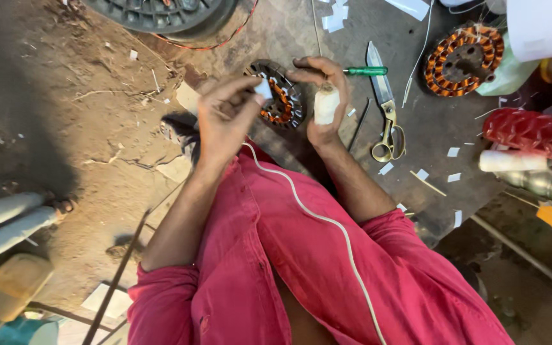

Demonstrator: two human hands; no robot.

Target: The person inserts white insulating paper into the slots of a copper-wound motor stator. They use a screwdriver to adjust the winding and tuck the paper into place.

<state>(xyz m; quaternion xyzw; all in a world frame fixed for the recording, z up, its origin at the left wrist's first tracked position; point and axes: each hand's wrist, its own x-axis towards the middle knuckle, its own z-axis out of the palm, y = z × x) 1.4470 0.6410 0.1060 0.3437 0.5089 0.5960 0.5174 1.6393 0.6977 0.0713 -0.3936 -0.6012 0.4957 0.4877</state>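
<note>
A round stator with copper windings [282, 110] lies on the dark work surface [436, 121] in front of me. My left hand [225, 121] pinches a small white slip [264, 88] just over the stator's left rim. Beside it, my right hand [324, 76] is wrapped around a white roll [326, 105], its fingertips resting on the stator's upper rim. A green-handled screwdriver [366, 71] pokes out to the right of that hand; whether the hand grips it is unclear.
Scissors with brass handles [386, 121] lie right of my right hand. A second copper-wound stator [464, 61] sits at the back right. A red ribbed piece [535, 134], metal tubes [544, 182] and scattered white slips [453, 152] are at the right. A white cord [327, 220] crosses my red shirt.
</note>
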